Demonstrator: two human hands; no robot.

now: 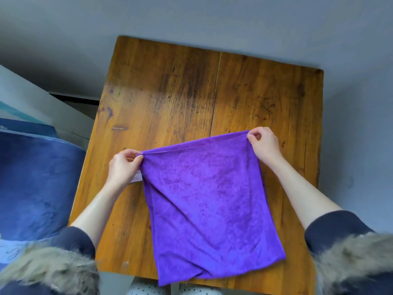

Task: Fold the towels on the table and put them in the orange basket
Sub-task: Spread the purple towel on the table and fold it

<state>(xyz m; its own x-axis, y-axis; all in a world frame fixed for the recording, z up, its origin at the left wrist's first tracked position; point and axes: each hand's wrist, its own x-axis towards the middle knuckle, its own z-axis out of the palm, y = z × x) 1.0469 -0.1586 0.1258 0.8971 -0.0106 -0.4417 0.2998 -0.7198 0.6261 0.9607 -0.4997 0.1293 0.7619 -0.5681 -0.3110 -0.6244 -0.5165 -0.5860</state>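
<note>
Left hand (123, 167) and right hand (264, 145) each pinch a far corner of the purple towel (210, 209), arms outstretched over the table (170, 92).

Both bare forearms reach forward from pushed-up dark sleeves, the left hand (123, 167) and right hand (264, 145) each raised with fingers curled, pinching 1 top corner of the towel (208, 201) between them.

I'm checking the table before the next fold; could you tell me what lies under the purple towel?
Under the purple towel only the wooden table shows around it. A white tag peeks out by the left hand. Anything else beneath is covered.
</note>
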